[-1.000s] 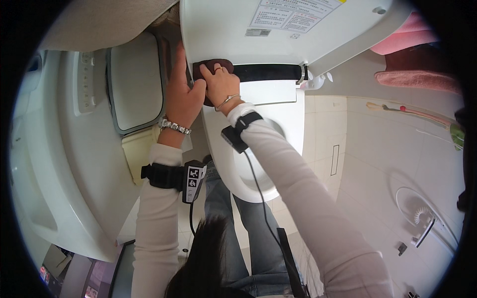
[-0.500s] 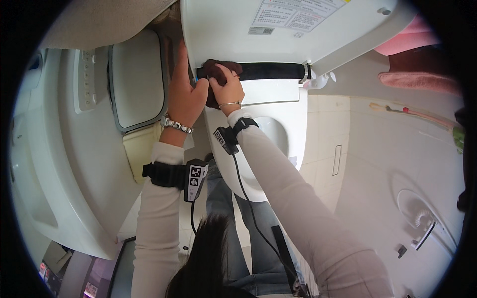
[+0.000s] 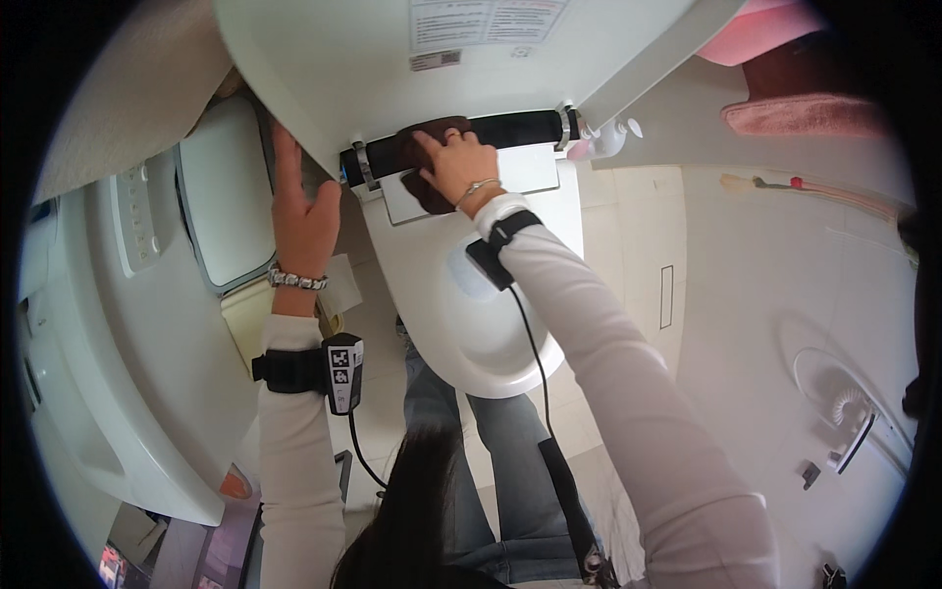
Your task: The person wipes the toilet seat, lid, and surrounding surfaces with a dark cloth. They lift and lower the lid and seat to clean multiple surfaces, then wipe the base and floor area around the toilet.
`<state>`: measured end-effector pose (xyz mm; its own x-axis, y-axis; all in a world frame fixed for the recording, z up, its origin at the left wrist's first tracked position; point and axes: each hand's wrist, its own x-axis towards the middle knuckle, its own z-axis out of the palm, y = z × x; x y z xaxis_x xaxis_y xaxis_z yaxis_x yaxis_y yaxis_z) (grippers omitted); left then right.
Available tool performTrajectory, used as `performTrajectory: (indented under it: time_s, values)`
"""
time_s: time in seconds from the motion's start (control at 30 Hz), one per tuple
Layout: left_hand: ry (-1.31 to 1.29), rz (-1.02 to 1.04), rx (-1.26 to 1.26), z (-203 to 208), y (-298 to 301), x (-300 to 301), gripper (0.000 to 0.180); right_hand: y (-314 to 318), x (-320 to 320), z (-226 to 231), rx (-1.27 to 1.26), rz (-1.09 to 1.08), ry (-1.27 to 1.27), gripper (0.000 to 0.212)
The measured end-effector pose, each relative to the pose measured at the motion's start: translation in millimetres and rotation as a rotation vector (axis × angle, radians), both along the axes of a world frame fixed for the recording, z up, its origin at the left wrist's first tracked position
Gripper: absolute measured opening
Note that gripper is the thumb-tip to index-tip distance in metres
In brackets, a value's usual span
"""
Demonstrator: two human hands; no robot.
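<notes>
White sleeves point(image 3: 628, 383) bear black boxes point(image 3: 343, 375) (both trailing cables point(image 3: 537, 344)), and the jeans point(image 3: 512, 461) are blue-grey.

to your right rose a pale wall point(image 3: 736, 334), where a coiled white hose point(image 3: 844, 403) hung and soft shadows fell in even light. light tiles covered the floor point(image 3: 628, 231) near you, joined by thin lines. pink towels point(image 3: 810, 116) hung farther off; a white curved-edged fixture point(image 3: 162, 476) flanked your left.
</notes>
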<state>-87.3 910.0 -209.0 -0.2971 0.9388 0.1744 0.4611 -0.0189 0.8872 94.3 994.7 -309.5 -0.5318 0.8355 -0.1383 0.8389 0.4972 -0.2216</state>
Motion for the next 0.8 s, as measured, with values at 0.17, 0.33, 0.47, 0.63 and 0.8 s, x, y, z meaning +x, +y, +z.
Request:
performTrajectory:
  time_s: [0.17, 0.33, 0.47, 0.63, 0.8]
  values:
    - [-0.027, -0.006, 0.021, 1.6, 0.5, 1.5, 0.08, 25.9, 65.6, -5.1, 0.065, 0.004, -0.08, 0.056]
    - [-0.047, 0.002, 0.001, 3.4, 1.4, 3.6, 0.08, 41.1, 102.2, 3.8, -0.016, -0.165, -0.201, 0.052]
    - [-0.048, 0.002, 0.017, 4.6, 1.7, 2.3, 0.079, 33.8, 126.2, 25.3, 0.069, -0.262, -0.109, 0.052]
    - [0.01, 0.007, 0.009, 2.8, 1.0, 0.5, 0.079, 41.4, 142.3, 25.1, 0.214, -0.378, -0.04, 0.07]
    - [0.014, 0.007, 0.001, 2.2, 1.2, 0.4, 0.079, 42.2, 111.8, -8.2, 0.166, -0.619, -0.02, 0.073]
